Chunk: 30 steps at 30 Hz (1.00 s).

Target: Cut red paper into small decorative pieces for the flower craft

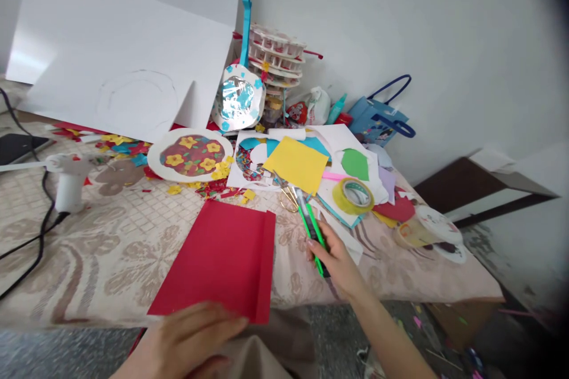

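My right hand [335, 257] is closed around a green utility knife [311, 226], its tip pointing away from me near a pair of gold-handled scissors [289, 198]. A red sheet [217, 257] lies on the patterned tablecloth, with a narrow strip folded along its right side. At the sheet's near edge is my left hand [195, 331], slightly blurred, its fingers stretched out and holding nothing. Whether its fingertips press on the sheet I cannot tell. A yellow sheet [297, 164] lies beyond the knife.
Yellow tape [353, 196] rests on papers at the right. A flower-decorated oval [191, 156] and coloured scraps lie behind the red sheet. A white device [70, 180] with a black cable stands at left. White boards [111, 41] lean on the wall; a blue bag [377, 118] sits at the back.
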Each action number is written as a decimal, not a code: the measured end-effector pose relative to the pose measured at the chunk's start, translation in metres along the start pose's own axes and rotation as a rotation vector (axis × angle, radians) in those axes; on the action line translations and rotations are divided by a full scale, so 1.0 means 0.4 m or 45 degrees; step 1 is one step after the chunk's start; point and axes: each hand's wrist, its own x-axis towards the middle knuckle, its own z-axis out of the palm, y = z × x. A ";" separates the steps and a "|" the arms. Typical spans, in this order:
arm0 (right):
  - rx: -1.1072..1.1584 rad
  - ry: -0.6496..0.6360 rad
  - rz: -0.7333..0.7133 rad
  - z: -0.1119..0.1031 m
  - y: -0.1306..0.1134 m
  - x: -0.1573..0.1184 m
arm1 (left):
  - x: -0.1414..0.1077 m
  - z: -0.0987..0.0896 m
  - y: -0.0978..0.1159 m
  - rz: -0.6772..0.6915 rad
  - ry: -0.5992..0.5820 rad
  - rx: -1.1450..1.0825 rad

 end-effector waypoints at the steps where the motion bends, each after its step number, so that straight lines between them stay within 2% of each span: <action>1: 0.003 -0.036 0.011 0.007 -0.003 -0.008 | 0.028 0.006 0.005 0.173 -0.112 0.092; 2: 0.000 -0.075 0.010 0.012 -0.005 -0.015 | 0.052 0.014 0.006 0.345 -0.263 0.181; 3: -0.005 -0.103 0.000 0.015 -0.006 -0.020 | 0.072 0.027 0.003 0.436 -0.358 0.283; 6: -0.010 -0.131 -0.001 0.011 0.000 -0.038 | 0.095 0.072 -0.027 0.393 -0.314 0.625; 10: 0.001 -0.102 0.096 -0.005 0.024 -0.071 | 0.073 0.112 -0.063 0.357 -0.293 0.902; 16: -0.041 -0.097 0.089 -0.011 0.040 -0.087 | 0.085 0.096 -0.046 0.308 -0.270 0.863; 19: -0.283 -0.019 -0.101 -0.015 0.041 -0.076 | 0.113 0.075 -0.038 0.296 -0.268 0.716; 23: -0.761 0.142 -0.419 -0.030 0.052 -0.046 | 0.156 0.056 -0.055 0.199 -0.213 0.595; 25: -0.979 0.204 -0.463 -0.039 0.059 -0.025 | 0.173 0.053 -0.071 0.174 -0.198 0.613; 30: -1.352 0.338 -0.434 -0.048 0.058 0.019 | 0.183 0.054 -0.105 0.216 -0.249 0.678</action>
